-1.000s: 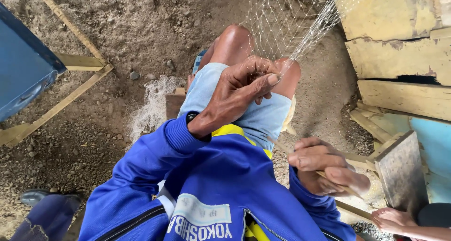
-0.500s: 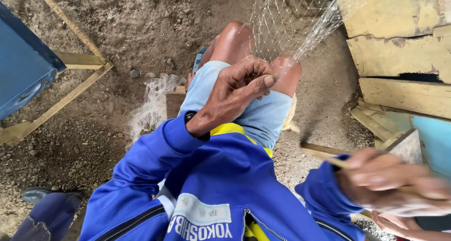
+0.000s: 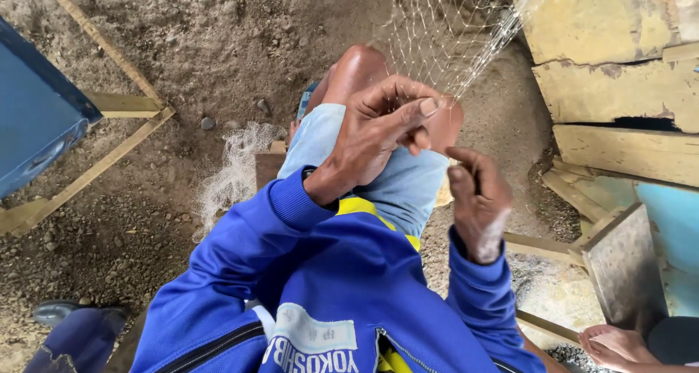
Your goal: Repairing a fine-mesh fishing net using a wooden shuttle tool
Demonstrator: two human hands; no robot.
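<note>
Ground: bare dirt and gravel are seen, with yellow planks [image 3: 619, 96] at the right.
Net [image 3: 444, 31]: stretched from the knee upward; a loose heap [image 3: 233, 173] is left on the dirt.
Left hand [image 3: 386, 125]: net strands are pinched between thumb and fingers.
Right hand [image 3: 477, 198]: brought back up beside the net since a second ago; fingers loosely curled, nothing held.
Meaning: another strand is probably about to be picked up.

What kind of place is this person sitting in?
Probably a rough outdoor work shelter where fishing nets are mended. The left hand pinches a fine net, the ground is bare dirt and gravel, and worn painted planks stand alongside.
</note>
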